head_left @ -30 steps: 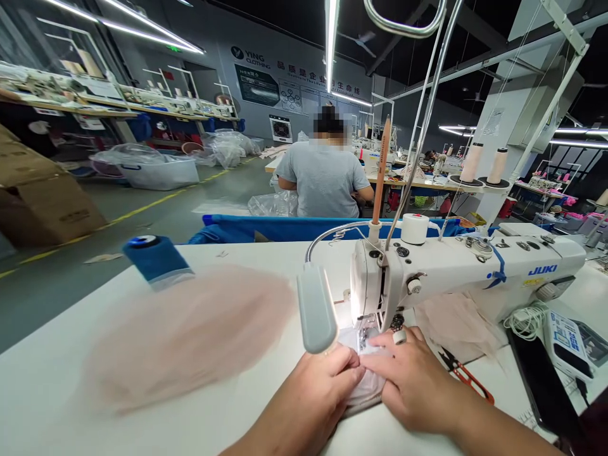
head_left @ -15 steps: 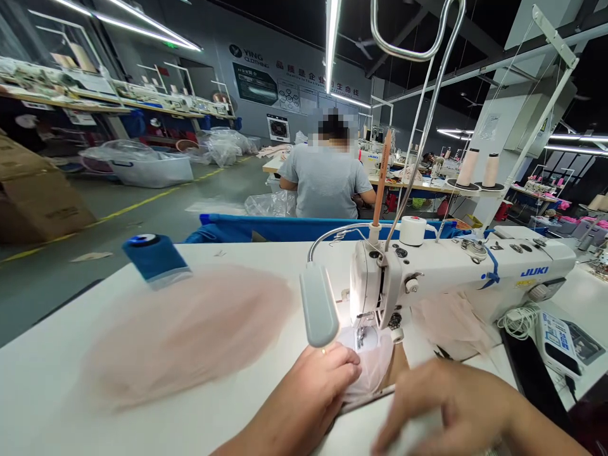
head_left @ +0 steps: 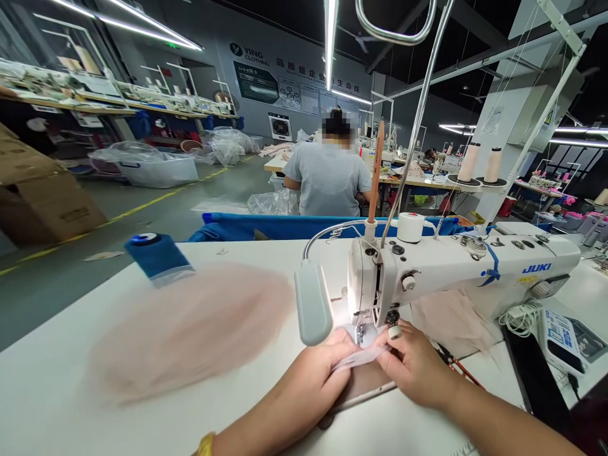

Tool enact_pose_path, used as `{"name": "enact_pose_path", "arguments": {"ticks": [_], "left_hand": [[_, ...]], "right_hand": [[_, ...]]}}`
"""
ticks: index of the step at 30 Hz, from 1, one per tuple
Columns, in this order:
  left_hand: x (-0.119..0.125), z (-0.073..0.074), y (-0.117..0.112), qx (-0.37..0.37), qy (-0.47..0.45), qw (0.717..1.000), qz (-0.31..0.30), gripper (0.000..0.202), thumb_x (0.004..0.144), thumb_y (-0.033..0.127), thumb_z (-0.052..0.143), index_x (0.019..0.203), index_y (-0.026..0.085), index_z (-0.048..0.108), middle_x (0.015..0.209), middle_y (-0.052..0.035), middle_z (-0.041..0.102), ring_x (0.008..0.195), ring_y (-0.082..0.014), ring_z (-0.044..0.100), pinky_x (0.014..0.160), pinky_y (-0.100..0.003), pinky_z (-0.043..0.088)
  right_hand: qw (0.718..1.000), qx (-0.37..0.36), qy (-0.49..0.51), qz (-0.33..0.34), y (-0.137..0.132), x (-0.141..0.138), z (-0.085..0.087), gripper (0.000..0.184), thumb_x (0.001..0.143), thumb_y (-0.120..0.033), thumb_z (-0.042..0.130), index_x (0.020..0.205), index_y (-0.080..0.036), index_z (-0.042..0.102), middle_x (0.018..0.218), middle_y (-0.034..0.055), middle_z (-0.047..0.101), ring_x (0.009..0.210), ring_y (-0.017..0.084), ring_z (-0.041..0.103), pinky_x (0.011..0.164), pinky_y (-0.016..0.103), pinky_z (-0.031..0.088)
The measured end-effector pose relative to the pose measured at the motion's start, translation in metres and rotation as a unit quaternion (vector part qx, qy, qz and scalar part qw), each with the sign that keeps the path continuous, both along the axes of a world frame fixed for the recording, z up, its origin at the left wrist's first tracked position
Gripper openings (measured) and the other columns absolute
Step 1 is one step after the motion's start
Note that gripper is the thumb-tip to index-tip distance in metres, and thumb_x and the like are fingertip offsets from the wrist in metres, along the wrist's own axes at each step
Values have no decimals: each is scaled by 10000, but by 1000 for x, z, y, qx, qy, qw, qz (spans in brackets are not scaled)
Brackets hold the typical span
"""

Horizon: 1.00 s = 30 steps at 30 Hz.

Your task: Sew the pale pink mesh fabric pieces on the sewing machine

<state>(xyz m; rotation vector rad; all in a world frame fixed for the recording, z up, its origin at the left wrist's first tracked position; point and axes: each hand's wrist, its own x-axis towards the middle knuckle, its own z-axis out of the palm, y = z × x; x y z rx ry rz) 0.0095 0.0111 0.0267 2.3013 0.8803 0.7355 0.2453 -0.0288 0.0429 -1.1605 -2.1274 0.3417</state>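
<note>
A white JUKI sewing machine stands on the white table, its lamp-lit needle area just ahead of my hands. Between my fingers a strip of sheer pale pink fabric is stretched in front of the presser foot. My left hand pinches its left end, thumb and fingers closed. On the other end my right hand is closed too, close under the machine head. Part of the fabric under the foot is hidden.
A large piece of sheer pink fabric lies on the left of the table, beside a blue thread cone. More pink fabric, red-handled scissors and a black phone-like slab lie right. A person sits ahead.
My right hand has moved up and left from the table's front to the needle area and taken hold of the fabric. My left hand now pinches the fabric instead of resting on it.
</note>
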Motion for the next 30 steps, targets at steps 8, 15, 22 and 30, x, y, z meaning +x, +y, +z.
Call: {"name": "enact_pose_path", "arguments": {"ticks": [8, 15, 22, 30], "left_hand": [[-8, 10, -18, 180, 8, 983, -44, 312, 940, 64, 504, 934, 240, 761, 1000, -47, 731, 900, -228, 684, 776, -324, 511], [-8, 27, -34, 246, 46, 965, -79, 347, 937, -41, 506, 875, 246, 692, 927, -6, 783, 820, -213, 677, 752, -339, 484], [-8, 1, -20, 292, 10, 955, -46, 309, 929, 12, 496, 908, 249, 692, 870, -21, 756, 753, -225, 651, 706, -350, 461], [-9, -4, -8, 309, 11, 951, -19, 375, 1037, 53, 402, 964, 233, 723, 971, -56, 765, 805, -234, 658, 756, -385, 463]], "right_hand": [[979, 54, -164, 107, -10, 7, 6, 150, 977, -194, 627, 844, -233, 572, 844, 8, 679, 836, 208, 587, 826, 356, 411], [968, 71, -212, 110, -21, 8, 15, 141, 934, -172, 630, 826, -238, 566, 851, 0, 666, 859, 206, 569, 820, 353, 400], [968, 72, -220, 94, -16, 7, 10, 103, 948, -147, 638, 897, -236, 628, 906, 16, 711, 856, 220, 574, 806, 369, 384], [971, 52, -224, 59, -9, 7, 6, 199, 938, -102, 682, 1083, -237, 686, 1067, 45, 780, 941, 263, 587, 869, 393, 407]]}}
